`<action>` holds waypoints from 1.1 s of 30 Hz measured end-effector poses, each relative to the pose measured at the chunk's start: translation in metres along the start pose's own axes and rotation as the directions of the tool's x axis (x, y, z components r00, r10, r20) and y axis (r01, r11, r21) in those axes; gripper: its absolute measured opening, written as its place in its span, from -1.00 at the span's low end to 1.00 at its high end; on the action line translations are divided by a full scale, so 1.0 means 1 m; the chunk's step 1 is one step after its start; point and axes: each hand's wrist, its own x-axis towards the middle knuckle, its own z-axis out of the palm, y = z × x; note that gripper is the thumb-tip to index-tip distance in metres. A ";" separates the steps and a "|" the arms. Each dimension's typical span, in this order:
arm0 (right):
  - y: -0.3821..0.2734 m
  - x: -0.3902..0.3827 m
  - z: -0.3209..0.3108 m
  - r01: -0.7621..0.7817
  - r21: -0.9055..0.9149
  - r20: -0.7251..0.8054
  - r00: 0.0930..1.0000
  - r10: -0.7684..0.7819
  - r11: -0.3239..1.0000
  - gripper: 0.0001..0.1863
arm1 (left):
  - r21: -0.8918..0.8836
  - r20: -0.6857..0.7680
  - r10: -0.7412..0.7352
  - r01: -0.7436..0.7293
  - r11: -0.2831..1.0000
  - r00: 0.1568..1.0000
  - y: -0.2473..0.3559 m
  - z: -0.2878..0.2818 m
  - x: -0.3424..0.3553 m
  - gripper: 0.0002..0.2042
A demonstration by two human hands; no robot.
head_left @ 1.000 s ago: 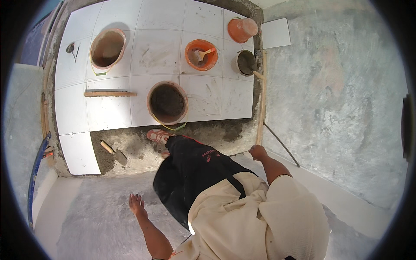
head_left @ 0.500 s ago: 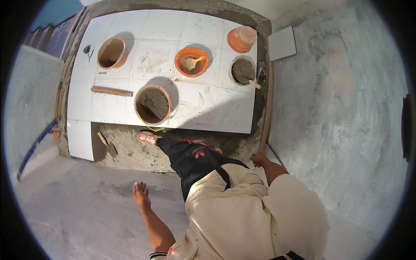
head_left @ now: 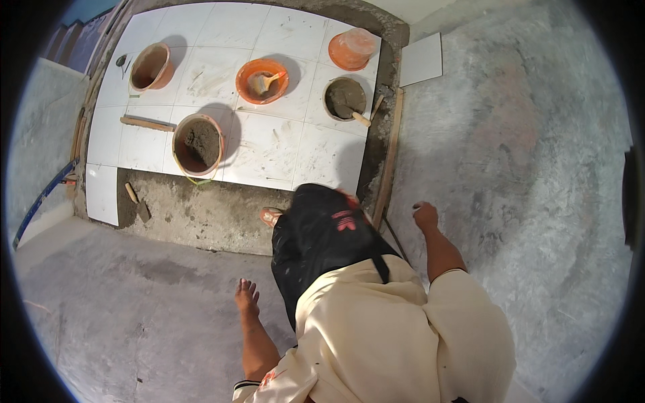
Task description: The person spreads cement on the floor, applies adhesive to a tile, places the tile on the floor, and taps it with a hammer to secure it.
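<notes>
My left hand (head_left: 247, 295) hangs over the grey floor with its fingers loosely apart, holding nothing. My right hand (head_left: 424, 216) is loosely curled beside the wall on the right, and nothing shows in it. Neither hand touches anything. Past my legs lies a patch of white floor tiles (head_left: 269, 149). On it stand a bucket of dry-looking mortar (head_left: 203, 144), an orange basin (head_left: 246, 92) with a brush (head_left: 267, 82) in it, and a bucket of wet mortar (head_left: 342, 94) with a wooden-handled tool (head_left: 361, 119) in it.
Another bucket (head_left: 150, 66) and an upturned orange bucket (head_left: 352, 50) stand farther off. A wooden batten (head_left: 146, 123) lies on the tiles. A trowel (head_left: 138, 202) rests on the bare cement strip (head_left: 201, 215). A loose tile (head_left: 421, 59) leans at the right wall.
The tiles and buckets have shifted left and up in view as I moved. Both hands sit farther right in the picture, the right one now farther out from my body. Nothing was picked up.
</notes>
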 end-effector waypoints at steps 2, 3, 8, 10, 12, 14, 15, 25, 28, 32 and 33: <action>0.006 0.033 -0.029 -0.199 0.092 0.001 0.980 0.200 0.976 -0.74 | 0.043 -0.026 0.033 -0.032 0.999 0.999 -0.002 0.023 0.007 -0.32; 0.008 0.050 -0.042 -0.249 0.122 0.022 0.968 0.248 0.961 -0.73 | 0.082 -0.046 0.040 -0.036 0.996 0.998 -0.003 0.034 0.011 -0.31; 0.027 0.129 -0.073 -0.048 0.182 -0.286 0.953 0.099 0.982 -0.68 | 0.232 -0.070 0.106 -0.087 0.969 0.992 0.009 0.085 0.029 -0.30; 0.041 0.172 -0.062 -0.040 0.357 -0.175 0.979 0.108 0.933 -0.66 | 0.349 -0.096 0.233 -0.187 0.918 0.968 0.007 0.120 0.032 -0.34; 0.057 0.226 -0.033 -0.148 0.491 0.023 0.987 0.157 0.858 -0.65 | 0.491 -0.131 0.375 -0.268 0.829 0.918 -0.004 0.165 0.025 -0.39; 0.066 0.301 0.020 -0.296 0.564 0.239 0.952 0.191 0.771 -0.64 | 0.577 -0.170 0.502 -0.327 0.748 0.848 -0.033 0.222 -0.001 -0.39; 0.070 0.340 0.055 -0.343 0.560 0.313 0.930 0.190 0.754 -0.62 | 0.621 -0.176 0.584 -0.371 0.690 0.793 -0.043 0.255 -0.009 -0.39; 0.028 0.684 0.393 0.074 0.236 0.402 0.900 -0.167 0.969 -0.43 | 0.947 -0.213 0.534 0.040 0.318 0.818 -0.089 0.442 -0.043 -0.44; 0.003 0.719 0.389 -0.393 0.483 0.384 0.898 0.214 0.782 -0.36 | 0.965 -0.194 0.530 0.063 0.255 0.826 -0.082 0.463 -0.045 -0.44; 0.002 0.734 0.403 -0.254 0.413 0.288 0.947 0.139 0.874 -0.50 | 0.948 -0.261 0.498 0.122 0.295 0.827 -0.085 0.487 -0.050 -0.45; 0.010 0.739 0.415 -0.160 0.241 0.249 0.963 0.099 0.957 -0.56 | 0.939 -0.283 0.485 0.135 0.316 0.827 -0.085 0.492 -0.051 -0.45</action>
